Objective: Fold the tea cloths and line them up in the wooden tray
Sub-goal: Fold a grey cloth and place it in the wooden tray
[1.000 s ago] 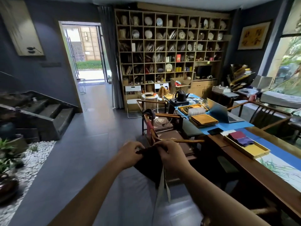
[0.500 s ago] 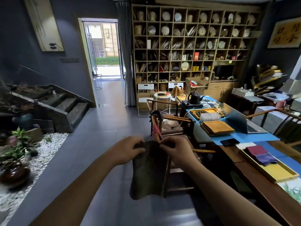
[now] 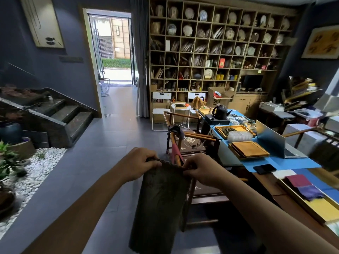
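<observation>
A dark brown tea cloth (image 3: pixel 159 204) hangs full length in front of me, above the floor. My left hand (image 3: pixel 140 162) pinches its top left corner and my right hand (image 3: pixel 200 170) pinches its top right corner. At the right edge, on the table, lies the long wooden tray (image 3: pixel 302 208). Inside it sit a folded maroon cloth (image 3: pixel 298 180), a folded purple cloth (image 3: pixel 310 192) and a yellow one (image 3: pixel 328 208), lined up side by side.
Wooden chairs (image 3: pixel 185 143) stand right behind the hanging cloth, beside a long table with a blue runner (image 3: pixel 286 162). On it are a phone (image 3: pixel 264 168), an open laptop (image 3: pixel 271 141), flat wooden trays (image 3: pixel 249 149) and a black kettle (image 3: pixel 220 112). Steps and white pebbles lie left.
The cloth was bunched between my hands; it now hangs down unfolded at full length. My hands have moved apart along its top edge, and my view has turned left.
</observation>
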